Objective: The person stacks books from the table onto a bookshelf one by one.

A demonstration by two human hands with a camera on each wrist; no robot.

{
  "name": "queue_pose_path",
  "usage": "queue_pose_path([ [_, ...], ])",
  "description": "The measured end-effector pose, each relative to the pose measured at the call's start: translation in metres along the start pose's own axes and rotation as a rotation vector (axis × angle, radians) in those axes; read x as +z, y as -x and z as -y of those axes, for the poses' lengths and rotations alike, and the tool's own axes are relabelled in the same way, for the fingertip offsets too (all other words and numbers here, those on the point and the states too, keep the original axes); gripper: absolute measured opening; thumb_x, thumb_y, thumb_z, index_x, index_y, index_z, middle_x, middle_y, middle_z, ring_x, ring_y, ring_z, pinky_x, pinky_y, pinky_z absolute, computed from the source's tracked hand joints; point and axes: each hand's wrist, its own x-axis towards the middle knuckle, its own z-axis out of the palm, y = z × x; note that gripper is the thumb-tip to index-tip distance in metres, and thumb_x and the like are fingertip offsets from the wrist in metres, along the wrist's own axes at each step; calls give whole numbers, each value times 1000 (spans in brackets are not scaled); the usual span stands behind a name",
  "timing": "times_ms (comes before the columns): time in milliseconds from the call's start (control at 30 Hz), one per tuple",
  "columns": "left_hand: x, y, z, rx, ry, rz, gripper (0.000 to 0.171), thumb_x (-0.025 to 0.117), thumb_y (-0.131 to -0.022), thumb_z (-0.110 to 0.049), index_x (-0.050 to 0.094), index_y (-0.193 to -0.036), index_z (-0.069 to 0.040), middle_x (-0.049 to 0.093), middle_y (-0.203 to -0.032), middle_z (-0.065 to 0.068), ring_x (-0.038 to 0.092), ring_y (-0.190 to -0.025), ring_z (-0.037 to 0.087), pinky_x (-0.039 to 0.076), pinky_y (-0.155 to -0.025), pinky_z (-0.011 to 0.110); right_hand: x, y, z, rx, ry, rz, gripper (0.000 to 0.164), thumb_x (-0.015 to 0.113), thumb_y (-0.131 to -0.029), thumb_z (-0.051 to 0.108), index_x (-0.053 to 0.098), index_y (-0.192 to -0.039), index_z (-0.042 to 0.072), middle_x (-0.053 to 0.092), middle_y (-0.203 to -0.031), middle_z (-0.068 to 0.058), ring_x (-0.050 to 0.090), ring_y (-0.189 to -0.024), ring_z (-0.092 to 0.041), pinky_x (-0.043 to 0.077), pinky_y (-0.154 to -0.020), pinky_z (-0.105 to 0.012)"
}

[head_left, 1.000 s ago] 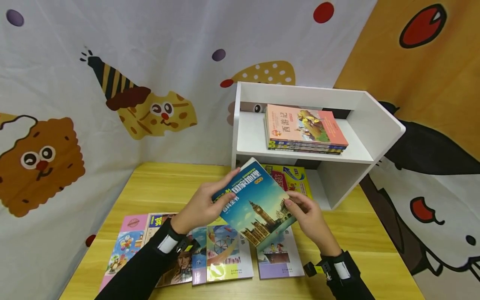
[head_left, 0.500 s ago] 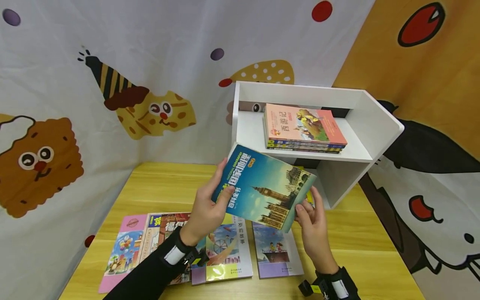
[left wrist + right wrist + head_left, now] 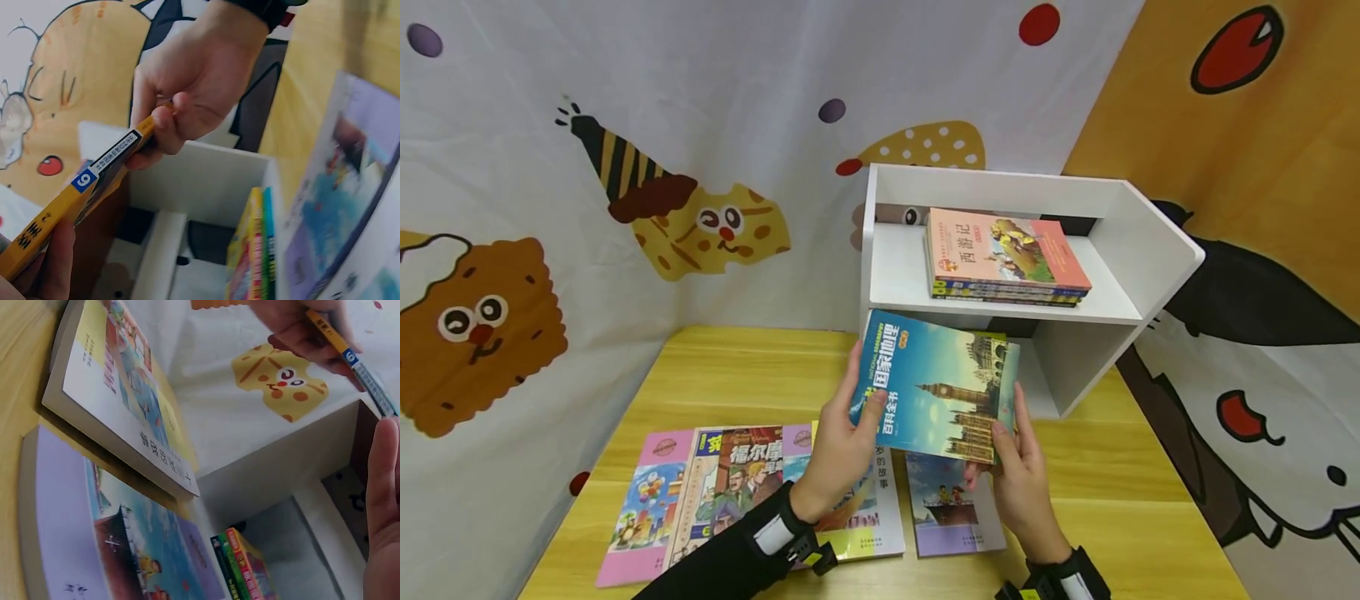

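Note:
A blue book [image 3: 936, 387] with a clock tower on its cover is held in the air in front of the white shelf. My left hand [image 3: 842, 442] grips its left end, thumb on the cover. At the right end, my right hand [image 3: 1018, 479] pinches the lower corner between thumb and fingers. Its yellow spine [image 3: 81, 187] with a number label shows in the left wrist view, between both hands. Below it on the table lies a purple-edged book [image 3: 955, 508], its top partly covered by the held book.
A white two-tier shelf [image 3: 1097, 350] stands at the back right. Its upper tier bears a stack of books [image 3: 1007, 254]; more upright-looking books [image 3: 256, 244] sit in the lower tier. Several books, including a pink one [image 3: 647, 508], lie along the table's front left.
Both hands have turned the blue book clockwise, so its clock tower now lies sideways. It rose, then came down slightly. The left hand moved right.

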Motion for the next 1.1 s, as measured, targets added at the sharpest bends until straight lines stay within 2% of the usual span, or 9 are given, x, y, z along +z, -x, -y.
queue_pose_path([
  [67,4,3,5,-53,27,48,74,51,-120,-30,6,-179,-34,8,-187,-6,47,-51,5,44,-46,28,-6,3,-1,22,-2,-34,70,37,-122,18,-1,-180,31,82,-116,-2,73,-60,-13,60,-51,-30],
  [167,8,7,9,-136,84,128,76,49,-120,-36,0,-177,-42,17,-187,1,32,-41,10,38,-41,30,-17,6,0,59,12,-77,69,40,-122,22,4,-180,31,78,-132,-1,70,-59,-12,59,-50,-28],
  [233,10,7,10,-181,100,178,78,51,-119,-38,-3,-175,-47,50,-168,16,39,-41,13,43,-43,30,-25,6,1,81,17,-86,68,40,-122,23,5,-180,31,78,-131,1,69,-58,-11,59,-50,-27],
  [300,10,6,11,-217,105,223,81,54,-118,-39,-4,-174,-51,71,-120,23,52,-45,17,54,-49,32,-34,4,3,87,9,-82,68,40,-122,22,5,-180,30,78,-124,1,69,-57,-11,58,-49,-25],
  [433,12,-3,15,-248,106,278,88,62,-115,-36,-2,-174,-50,54,-74,15,71,-61,39,65,-62,50,-50,-5,10,76,-6,-63,67,38,-122,19,5,-180,22,78,-116,0,69,-55,-11,55,-46,-25],
  [633,20,-24,31,-348,90,308,95,67,-112,-37,-1,-179,-34,56,-81,3,72,-61,33,65,-59,46,-70,-18,19,193,73,-87,70,40,-122,27,2,-180,18,75,-104,4,68,-55,-12,55,-46,-26],
  [800,28,-41,51,-476,89,359,96,69,-111,-38,5,-180,-20,71,-84,6,67,-58,15,61,-58,32,-86,-26,16,334,152,-180,72,42,-121,33,3,-180,16,64,-142,0,66,-56,-12,56,-50,-27],
  [1000,37,-52,77,-580,93,366,88,70,-111,-39,19,-179,-18,74,-89,17,63,-58,14,61,-64,36,-104,-34,-3,482,228,-204,72,37,-122,36,-2,-180,19,5,-184,-16,64,-62,-9,55,-56,-24],
  [1100,40,-53,87,-606,84,371,80,68,-111,-37,29,-176,-13,73,-88,17,63,-59,14,62,-67,39,-114,-36,-14,544,289,-188,71,37,-122,38,0,-180,18,12,-181,-22,59,-62,-8,52,-56,-25],
])
